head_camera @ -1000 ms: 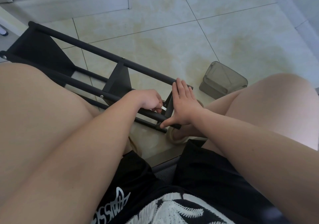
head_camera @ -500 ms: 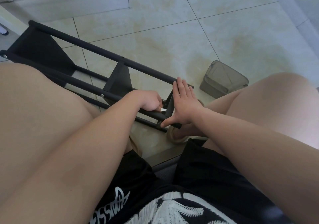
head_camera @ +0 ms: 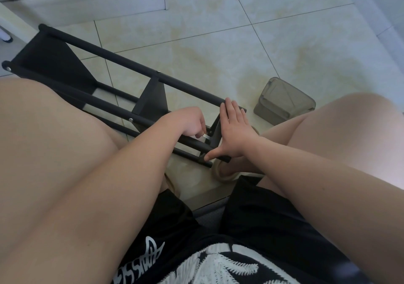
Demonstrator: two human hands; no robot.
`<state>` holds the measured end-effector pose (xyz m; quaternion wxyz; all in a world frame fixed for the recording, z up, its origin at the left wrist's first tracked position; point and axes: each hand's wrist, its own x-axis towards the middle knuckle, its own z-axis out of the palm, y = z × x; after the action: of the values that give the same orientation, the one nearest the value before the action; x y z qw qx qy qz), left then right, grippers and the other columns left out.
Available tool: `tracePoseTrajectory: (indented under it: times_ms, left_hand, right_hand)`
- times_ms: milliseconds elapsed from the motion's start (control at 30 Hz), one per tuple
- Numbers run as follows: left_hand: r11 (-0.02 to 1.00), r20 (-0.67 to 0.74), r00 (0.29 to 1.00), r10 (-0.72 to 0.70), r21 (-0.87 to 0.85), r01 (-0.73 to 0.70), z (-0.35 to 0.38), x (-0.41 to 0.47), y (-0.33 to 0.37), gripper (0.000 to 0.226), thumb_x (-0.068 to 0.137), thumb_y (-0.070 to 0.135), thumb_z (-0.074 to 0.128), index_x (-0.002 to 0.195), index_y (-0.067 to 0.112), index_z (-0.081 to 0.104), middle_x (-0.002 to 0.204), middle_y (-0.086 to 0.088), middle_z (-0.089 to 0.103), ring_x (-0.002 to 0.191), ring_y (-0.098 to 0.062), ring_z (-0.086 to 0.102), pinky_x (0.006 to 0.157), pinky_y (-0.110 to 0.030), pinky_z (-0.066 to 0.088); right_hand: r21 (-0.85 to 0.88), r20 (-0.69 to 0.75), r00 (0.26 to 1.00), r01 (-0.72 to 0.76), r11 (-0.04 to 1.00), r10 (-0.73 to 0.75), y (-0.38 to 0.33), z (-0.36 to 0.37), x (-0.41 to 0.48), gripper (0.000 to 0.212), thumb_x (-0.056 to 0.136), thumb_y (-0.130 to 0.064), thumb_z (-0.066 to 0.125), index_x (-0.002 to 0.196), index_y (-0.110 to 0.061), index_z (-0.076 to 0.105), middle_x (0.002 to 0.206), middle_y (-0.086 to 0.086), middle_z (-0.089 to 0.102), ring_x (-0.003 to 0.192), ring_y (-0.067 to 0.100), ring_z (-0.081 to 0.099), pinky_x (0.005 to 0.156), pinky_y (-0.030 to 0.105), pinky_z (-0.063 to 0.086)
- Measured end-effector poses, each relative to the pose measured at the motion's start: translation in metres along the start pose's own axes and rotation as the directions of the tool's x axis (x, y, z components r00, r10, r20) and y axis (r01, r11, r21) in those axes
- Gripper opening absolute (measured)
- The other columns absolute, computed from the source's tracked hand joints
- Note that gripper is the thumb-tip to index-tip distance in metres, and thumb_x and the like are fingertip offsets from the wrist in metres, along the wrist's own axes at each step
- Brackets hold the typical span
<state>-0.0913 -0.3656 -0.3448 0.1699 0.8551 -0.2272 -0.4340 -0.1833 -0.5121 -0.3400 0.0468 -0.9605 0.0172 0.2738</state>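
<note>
The black metal rack with long round bars (head_camera: 131,65) is lying on the pale tile floor (head_camera: 218,43) in front of the person. It is looking stiff and fairly light, and a bar is the best place to hold it. The right hand (head_camera: 235,130) is pressing flat on its end plate (head_camera: 216,129), and the left hand (head_camera: 190,120) is pinching a small silver tool (head_camera: 206,137) that the fingers are mostly hiding.

Black shorts (head_camera: 258,222) with white lettering and feathery print; beige slipper (head_camera: 222,173).
</note>
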Motion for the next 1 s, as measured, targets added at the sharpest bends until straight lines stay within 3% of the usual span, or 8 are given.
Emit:
tracePoseTrajectory:
  times_ms: [133, 267, 467, 633, 800, 1000]
  left_hand:
    - [0.999, -0.022, 0.999, 0.03, -0.041, -0.031, 0.003, 0.004, 0.002, 0.015, 0.091, 0.018, 0.064, 0.096, 0.027, 0.074, 0.093, 0.007, 0.068, 0.097, -0.019, 0.064, 0.087, -0.033, 0.049]
    - [0.978, -0.066, 0.998, 0.004, -0.21, -0.017, 0.01, 0.01, 0.0, 0.009, 0.093, 0.03, 0.062, 0.092, 0.031, 0.071, 0.097, 0.008, 0.067, 0.095, -0.016, 0.061, 0.087, -0.035, 0.046]
    - [0.901, -0.156, 0.986, -0.066, -0.433, -0.008, 0.023, 0.017, -0.001, 0.017, 0.091, 0.027, 0.066, 0.075, 0.028, 0.071, 0.085, 0.003, 0.074, 0.091, -0.017, 0.07, 0.085, -0.035, 0.055]
    - [0.846, -0.175, 0.98, -0.098, -0.533, -0.011, 0.025, 0.018, -0.002, 0.006, 0.09, 0.023, 0.069, 0.086, 0.026, 0.072, 0.072, 0.01, 0.076, 0.067, 0.002, 0.071, 0.076, -0.028, 0.05]
    - [0.83, -0.26, 0.953, -0.159, -0.558, -0.014, 0.027, 0.019, -0.001, 0.016, 0.085, 0.022, 0.076, 0.099, 0.017, 0.073, 0.086, 0.0, 0.077, 0.088, -0.014, 0.073, 0.093, -0.038, 0.056]
    - [0.793, -0.272, 0.945, -0.182, -0.609, -0.023, 0.028, 0.019, 0.0, 0.02, 0.087, 0.019, 0.072, 0.106, 0.012, 0.075, 0.085, -0.002, 0.077, 0.087, -0.015, 0.074, 0.094, -0.039, 0.056]
  right_hand:
    - [0.001, -0.006, 1.0, 0.006, 1.0, -0.006, 0.001, 0.001, 0.0, 0.167, 0.048, -0.097, 0.064, 0.155, -0.002, -0.022, 0.163, 0.016, -0.03, 0.151, 0.032, -0.028, 0.121, 0.044, -0.014]
    - [0.004, -0.012, 1.0, 0.007, 1.0, -0.007, 0.001, 0.001, 0.0, 0.167, 0.048, -0.095, 0.065, 0.156, -0.001, -0.021, 0.163, 0.017, -0.029, 0.151, 0.032, -0.028, 0.122, 0.045, -0.013]
    - [0.003, -0.01, 1.0, 0.01, 1.0, -0.01, 0.001, 0.001, 0.001, 0.166, 0.049, -0.095, 0.065, 0.156, -0.002, -0.021, 0.163, 0.017, -0.029, 0.151, 0.033, -0.027, 0.122, 0.045, -0.012]
    - [0.009, -0.011, 1.0, 0.007, 1.0, -0.007, 0.001, 0.001, 0.0, 0.166, 0.049, -0.094, 0.066, 0.156, -0.002, -0.021, 0.164, 0.016, -0.029, 0.151, 0.032, -0.027, 0.122, 0.044, -0.013]
    - [0.005, -0.011, 1.0, 0.007, 1.0, -0.007, 0.0, 0.001, 0.0, 0.166, 0.05, -0.094, 0.066, 0.156, -0.001, -0.02, 0.164, 0.017, -0.028, 0.151, 0.033, -0.027, 0.123, 0.045, -0.011]
    - [0.004, -0.015, 1.0, 0.007, 1.0, -0.007, 0.0, 0.001, 0.0, 0.166, 0.05, -0.094, 0.067, 0.156, -0.001, -0.019, 0.164, 0.017, -0.028, 0.152, 0.033, -0.026, 0.122, 0.045, -0.012]
